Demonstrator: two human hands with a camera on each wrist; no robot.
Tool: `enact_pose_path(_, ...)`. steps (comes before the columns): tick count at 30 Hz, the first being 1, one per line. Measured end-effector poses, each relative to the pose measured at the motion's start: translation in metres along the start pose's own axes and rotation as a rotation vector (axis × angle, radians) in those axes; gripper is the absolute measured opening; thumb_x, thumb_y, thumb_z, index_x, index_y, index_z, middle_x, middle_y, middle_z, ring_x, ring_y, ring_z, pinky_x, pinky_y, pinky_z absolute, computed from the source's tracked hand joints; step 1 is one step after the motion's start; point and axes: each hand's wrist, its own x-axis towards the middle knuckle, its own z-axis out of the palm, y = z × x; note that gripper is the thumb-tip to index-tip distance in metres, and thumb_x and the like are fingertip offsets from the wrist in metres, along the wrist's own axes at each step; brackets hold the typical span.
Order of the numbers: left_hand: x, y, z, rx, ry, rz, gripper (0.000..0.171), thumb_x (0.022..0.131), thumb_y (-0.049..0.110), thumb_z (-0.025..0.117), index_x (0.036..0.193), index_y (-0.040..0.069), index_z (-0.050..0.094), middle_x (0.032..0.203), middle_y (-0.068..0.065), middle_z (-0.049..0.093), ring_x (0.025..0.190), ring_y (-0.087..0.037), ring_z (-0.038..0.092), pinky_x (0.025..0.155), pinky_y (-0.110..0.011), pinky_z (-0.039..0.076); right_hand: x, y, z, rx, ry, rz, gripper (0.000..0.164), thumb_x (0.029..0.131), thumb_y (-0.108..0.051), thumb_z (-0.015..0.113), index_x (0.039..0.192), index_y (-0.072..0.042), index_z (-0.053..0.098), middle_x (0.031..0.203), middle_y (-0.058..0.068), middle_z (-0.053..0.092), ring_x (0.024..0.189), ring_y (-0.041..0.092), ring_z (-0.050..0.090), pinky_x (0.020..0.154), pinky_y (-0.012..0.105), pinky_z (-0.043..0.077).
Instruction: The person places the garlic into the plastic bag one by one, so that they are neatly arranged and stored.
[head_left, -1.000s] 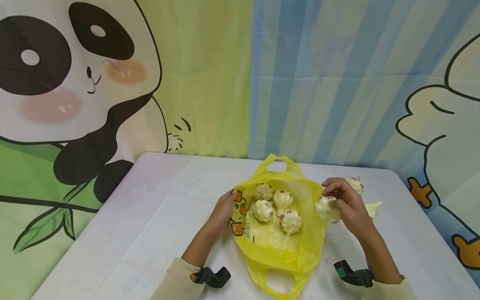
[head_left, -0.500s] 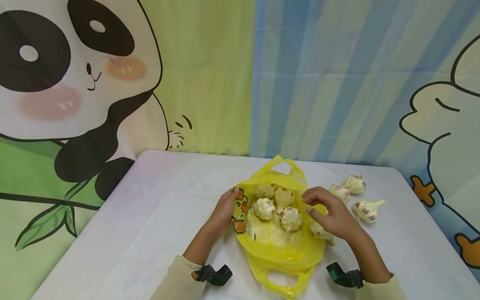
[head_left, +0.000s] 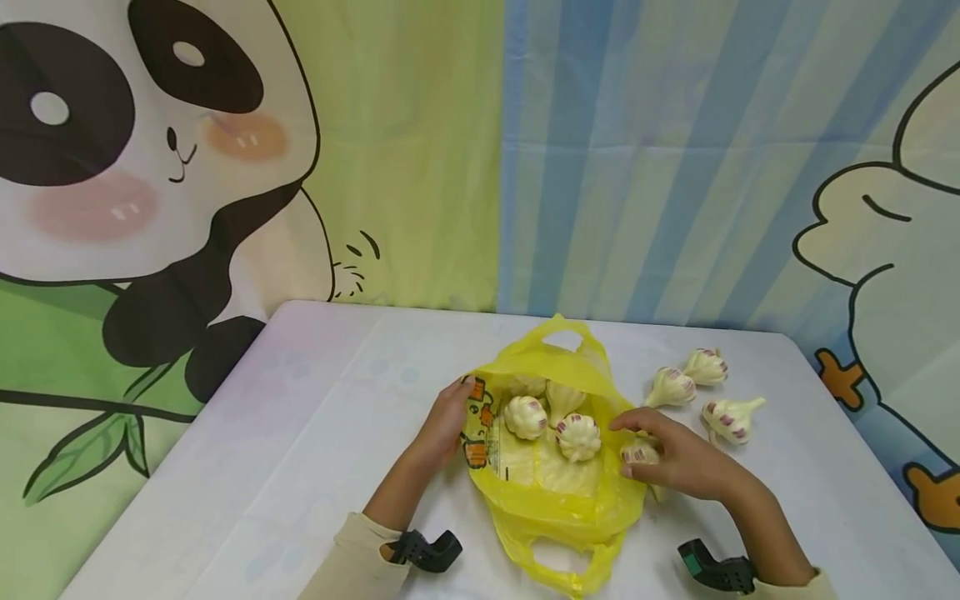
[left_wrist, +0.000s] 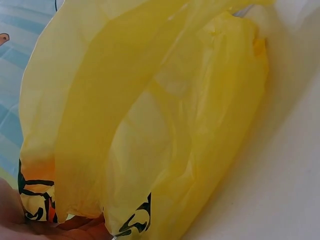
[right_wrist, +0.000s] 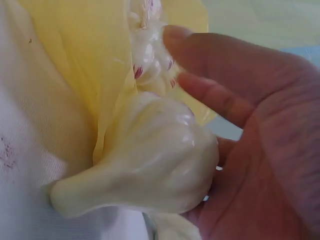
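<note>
A yellow plastic bag (head_left: 551, 492) lies with its mouth spread, several garlic bulbs (head_left: 578, 437) inside. Its printed left edge is pinched by my left hand (head_left: 442, 425); in the left wrist view the fingers (left_wrist: 80, 230) show at the bag's lower corner. My right hand (head_left: 678, 458) is at the bag's right edge, fingers spread around another garlic bulb (right_wrist: 155, 155). That bulb sits right beside the yellow film, its stem pointing away from the palm. The upper finger (right_wrist: 215, 55) stands apart from it.
On the table's right side lie three more bulbs: a garlic bulb (head_left: 670, 386) near the bag, a garlic bulb (head_left: 706, 367) behind it and a garlic bulb (head_left: 735, 419) farther right. Bag handles (head_left: 562, 575) reach toward the front. A printed curtain (head_left: 420, 167) hangs behind the table.
My right hand has let go of a garlic bulb at the bag's right edge and come lower around it. The nearest loose bulb has turned slightly. My left hand has stayed put.
</note>
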Motion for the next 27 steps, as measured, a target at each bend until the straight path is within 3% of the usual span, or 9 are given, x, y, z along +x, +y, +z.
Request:
enact_pose_path(4,-0.001,0.0,0.0,-0.027,-0.01,0.008,0.048,0.107,0.039,0.031,0.137,0.004,0.047,0.115,-0.023,0.056,0.101,-0.035,0.058,0.079,-0.034,0.052,0.001,0.002,-0.001,-0.028,-0.066,-0.014,0.035,0.091,-0.026,0.071,0.122,-0.013,0.059,0.126,0.006,0.056,0.121,0.034,0.048,0.097,0.051,0.041)
enact_pose_path(8,-0.002,0.0,0.0,-0.044,-0.027,0.021,0.05,0.108,0.039,0.029,0.14,0.004,0.045,0.119,-0.025,0.055,0.108,-0.039,0.056,0.086,-0.041,0.05,0.0,0.001,-0.002,-0.044,-0.043,-0.046,0.023,0.095,-0.023,0.065,0.116,-0.012,0.063,0.116,0.0,0.06,0.109,0.021,0.055,0.09,0.034,0.047)
enact_pose_path(14,-0.001,0.0,0.0,-0.048,-0.034,0.018,0.049,0.108,0.038,0.029,0.14,0.005,0.045,0.12,-0.025,0.054,0.108,-0.039,0.056,0.087,-0.042,0.05,0.005,-0.013,-0.006,-0.018,0.073,-0.145,0.019,0.098,-0.016,0.061,0.116,-0.01,0.064,0.115,0.0,0.062,0.105,0.014,0.056,0.086,0.029,0.05)
enact_pose_path(20,-0.001,0.0,0.001,-0.038,-0.018,0.015,0.049,0.108,0.038,0.029,0.139,0.005,0.046,0.12,-0.024,0.055,0.109,-0.038,0.056,0.088,-0.042,0.05,0.021,-0.03,-0.003,-0.023,0.207,-0.24,0.024,0.097,-0.01,0.061,0.12,-0.017,0.063,0.121,-0.001,0.061,0.11,0.014,0.055,0.088,0.026,0.048)
enact_pose_path(27,-0.003,0.001,0.001,-0.029,-0.018,0.013,0.05,0.107,0.039,0.029,0.14,0.005,0.046,0.118,-0.023,0.056,0.109,-0.04,0.055,0.085,-0.038,0.051,0.044,-0.04,0.006,-0.018,0.354,-0.298,0.026,0.095,-0.006,0.063,0.122,-0.006,0.063,0.124,0.004,0.059,0.114,0.02,0.054,0.094,0.017,0.041)
